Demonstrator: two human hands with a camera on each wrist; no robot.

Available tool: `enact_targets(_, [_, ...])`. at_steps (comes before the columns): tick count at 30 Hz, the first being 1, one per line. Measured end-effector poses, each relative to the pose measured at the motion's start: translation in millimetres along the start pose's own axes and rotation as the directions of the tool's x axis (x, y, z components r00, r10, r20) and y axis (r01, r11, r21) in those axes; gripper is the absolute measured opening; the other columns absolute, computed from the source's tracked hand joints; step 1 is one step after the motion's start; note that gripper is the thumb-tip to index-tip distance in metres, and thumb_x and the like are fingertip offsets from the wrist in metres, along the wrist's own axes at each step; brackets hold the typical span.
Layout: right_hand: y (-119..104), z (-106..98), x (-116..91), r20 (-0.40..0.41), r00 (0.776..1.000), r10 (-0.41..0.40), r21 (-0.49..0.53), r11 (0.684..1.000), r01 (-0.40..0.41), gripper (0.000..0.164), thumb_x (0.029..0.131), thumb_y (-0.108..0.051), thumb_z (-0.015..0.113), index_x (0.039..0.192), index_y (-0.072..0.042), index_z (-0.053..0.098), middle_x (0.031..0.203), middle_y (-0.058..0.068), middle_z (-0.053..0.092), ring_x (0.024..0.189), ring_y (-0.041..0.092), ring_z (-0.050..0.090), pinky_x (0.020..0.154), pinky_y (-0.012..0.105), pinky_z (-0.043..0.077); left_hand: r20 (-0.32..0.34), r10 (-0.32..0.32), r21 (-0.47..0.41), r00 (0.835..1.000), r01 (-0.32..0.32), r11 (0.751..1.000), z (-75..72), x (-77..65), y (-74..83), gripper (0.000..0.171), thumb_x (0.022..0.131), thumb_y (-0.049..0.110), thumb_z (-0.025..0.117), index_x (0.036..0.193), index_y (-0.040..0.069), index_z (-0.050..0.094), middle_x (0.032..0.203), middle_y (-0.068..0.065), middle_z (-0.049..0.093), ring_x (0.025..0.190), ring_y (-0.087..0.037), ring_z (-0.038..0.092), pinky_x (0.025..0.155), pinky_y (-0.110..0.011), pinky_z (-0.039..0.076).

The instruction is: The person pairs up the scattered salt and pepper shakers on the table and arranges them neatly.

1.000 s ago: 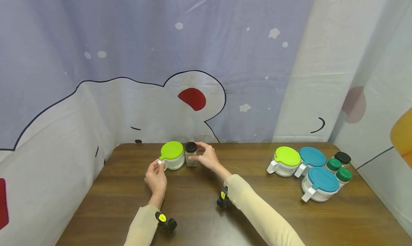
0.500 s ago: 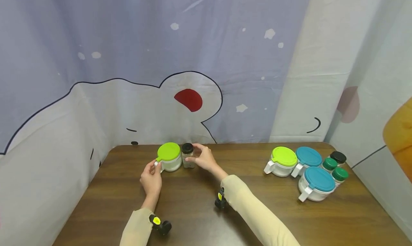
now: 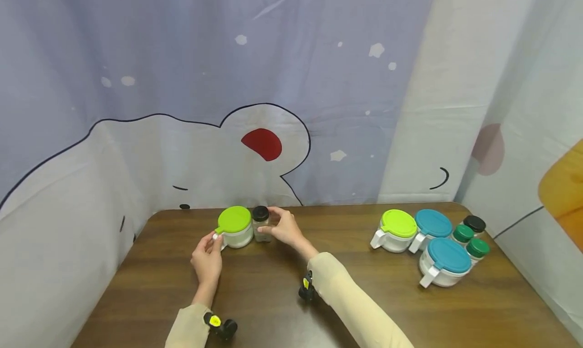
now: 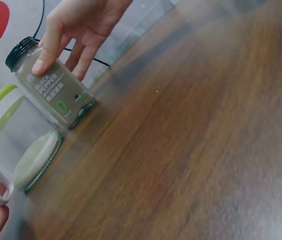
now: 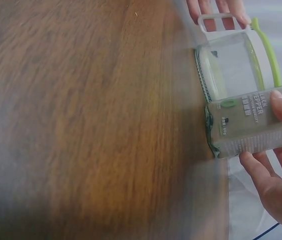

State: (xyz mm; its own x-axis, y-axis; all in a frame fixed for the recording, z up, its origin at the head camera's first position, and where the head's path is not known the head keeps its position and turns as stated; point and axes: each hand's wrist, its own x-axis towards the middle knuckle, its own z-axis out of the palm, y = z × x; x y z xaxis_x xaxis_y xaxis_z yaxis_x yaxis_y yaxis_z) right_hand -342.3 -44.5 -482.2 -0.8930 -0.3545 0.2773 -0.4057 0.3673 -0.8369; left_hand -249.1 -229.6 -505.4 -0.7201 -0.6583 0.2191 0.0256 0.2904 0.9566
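On the left side of the table (image 3: 273,300), we see the left hand (image 3: 207,264) pinching the white handle (image 4: 7,189) of a lime-lidded pot (image 3: 239,238), which stands upright near the far edge. Through its clear wall we note a pale layer at the bottom; whether this is contents or base we cannot tell. Handle and lid tab both point left and toward the near side.

Just to the right stands the pepper jar (image 3: 261,231), its label reading "BLACK PEPPER" and facing the near side; we observe grey-brown powder within. Its long axis is vertical, the black cap (image 3: 260,213) uppermost. We cannot tell whether jar and pot touch. The right hand (image 3: 288,229) grips the jar from the right, thumb against the labelled face, fingers round the right side.

Well apart, at the far right, we find a second lime-lidded pot (image 3: 395,244), then a far blue-lidded pot (image 3: 433,223) and a near blue-lidded pot (image 3: 450,255), all with handles pointing near-left. Beside them stand two green-capped jars (image 3: 478,248) and a black-capped jar (image 3: 474,223), farthest back of the three. We cannot make out the contents of this group.
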Motion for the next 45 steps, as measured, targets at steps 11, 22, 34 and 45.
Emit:
enact_targets(11, [-1.5,3.9,0.9,0.002,1.0,0.016,0.024,1.0,-0.016,0.057,0.074,-0.017,0.083,0.123,0.001,0.06,0.118,0.017,0.068,0.106,0.03,0.066,0.091,0.042,0.054,0.03,-0.048,-0.006,0.998,0.048,0.999,-0.4,2.3,1.4,0.03,0.092,0.012,0.063,0.118,-0.004,0.064,0.114,-0.025,0.067,0.092,-0.013,0.065,0.067,0.002,0.042])
enact_targets(22, [-2.0,6.5,3.3,-0.003,1.0,0.027,0.061,0.998,-0.027,0.058,0.073,-0.014,0.083,0.124,0.001,0.06,0.12,0.016,0.067,0.107,0.028,0.066,0.092,0.04,0.054,0.053,-0.05,0.003,0.997,0.05,0.999,-2.4,5.8,4.1,0.032,0.094,0.012,0.061,0.12,-0.006,0.062,0.117,-0.027,0.065,0.105,-0.031,0.064,0.068,0.003,0.04])
enact_targets(34, [-4.7,7.9,2.1,-0.005,0.999,0.054,0.076,0.996,-0.053,0.057,0.073,-0.014,0.083,0.124,-0.002,0.061,0.119,0.014,0.068,0.106,0.027,0.066,0.091,0.038,0.054,0.06,-0.059,0.032,0.996,0.058,0.998,-3.0,7.2,2.3,0.033,0.095,0.014,0.06,0.122,-0.004,0.061,0.118,-0.025,0.065,0.107,-0.033,0.063,0.066,0.005,0.037])
enact_targets(45, [-1.6,10.0,1.3,-0.009,0.996,0.085,0.114,0.99,-0.083,0.057,0.074,-0.011,0.082,0.125,-0.003,0.06,0.119,0.013,0.067,0.105,0.025,0.065,0.09,0.036,0.054,0.048,-0.055,0.054,0.997,0.052,0.997,-0.2,5.8,0.6,0.035,0.096,0.02,0.059,0.123,-0.001,0.062,0.121,-0.022,0.065,0.11,-0.031,0.063,0.067,0.006,0.035])
